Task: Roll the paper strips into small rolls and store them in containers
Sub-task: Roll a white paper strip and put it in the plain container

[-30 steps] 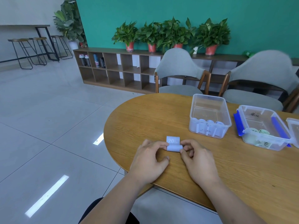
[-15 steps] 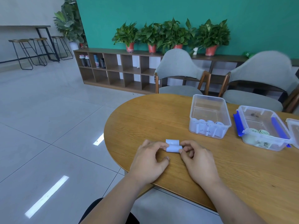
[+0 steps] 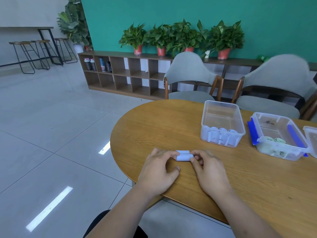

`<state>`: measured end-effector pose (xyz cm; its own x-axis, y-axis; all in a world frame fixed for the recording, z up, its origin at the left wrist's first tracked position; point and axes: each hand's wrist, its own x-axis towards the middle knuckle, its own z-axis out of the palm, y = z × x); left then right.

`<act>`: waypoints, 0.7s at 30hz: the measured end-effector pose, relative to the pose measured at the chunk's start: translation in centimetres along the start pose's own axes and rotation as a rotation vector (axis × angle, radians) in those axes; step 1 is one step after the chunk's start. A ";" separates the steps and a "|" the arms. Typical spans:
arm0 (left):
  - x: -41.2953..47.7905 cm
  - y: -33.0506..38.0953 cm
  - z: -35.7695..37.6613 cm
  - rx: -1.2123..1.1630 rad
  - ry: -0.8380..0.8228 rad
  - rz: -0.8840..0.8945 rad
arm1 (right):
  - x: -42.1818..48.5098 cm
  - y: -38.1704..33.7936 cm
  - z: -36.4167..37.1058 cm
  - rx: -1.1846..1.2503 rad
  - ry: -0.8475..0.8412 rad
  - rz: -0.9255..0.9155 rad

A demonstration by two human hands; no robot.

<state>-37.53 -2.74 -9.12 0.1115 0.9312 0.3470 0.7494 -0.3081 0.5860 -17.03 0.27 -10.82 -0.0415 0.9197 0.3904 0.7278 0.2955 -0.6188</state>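
A pale blue paper strip [image 3: 183, 155] lies on the wooden table [image 3: 257, 177], rolled almost to its end, with only a short flat tail showing behind the roll. My left hand [image 3: 158, 170] pinches its left end and my right hand [image 3: 208, 169] pinches its right end. A clear plastic container [image 3: 223, 122] farther back holds several blue-white rolls along its near wall. To its right, a second clear container [image 3: 281, 136] with blue clips holds green rolls.
Part of a third clear box [image 3: 312, 141] shows at the right edge. Two grey chairs [image 3: 190, 78] stand behind the table. The table's rounded edge falls off to the tiled floor [image 3: 51, 134] at left.
The flat tail of the strip has shortened as both hands rolled it up away from me; the printed number that showed a second ago is now wound inside.
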 end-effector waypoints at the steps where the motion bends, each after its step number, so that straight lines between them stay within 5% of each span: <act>1: 0.0 0.0 0.0 0.006 0.003 0.006 | 0.0 0.0 0.0 0.007 -0.001 0.000; 21: -0.1 0.1 0.2 -0.014 0.044 -0.024 | -0.6 -0.8 -0.7 0.096 -0.007 -0.091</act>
<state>-37.35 -2.85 -9.21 0.0645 0.9290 0.3644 0.7425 -0.2887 0.6045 -17.08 -0.66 -10.06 -0.1093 0.8897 0.4432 0.6518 0.4008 -0.6438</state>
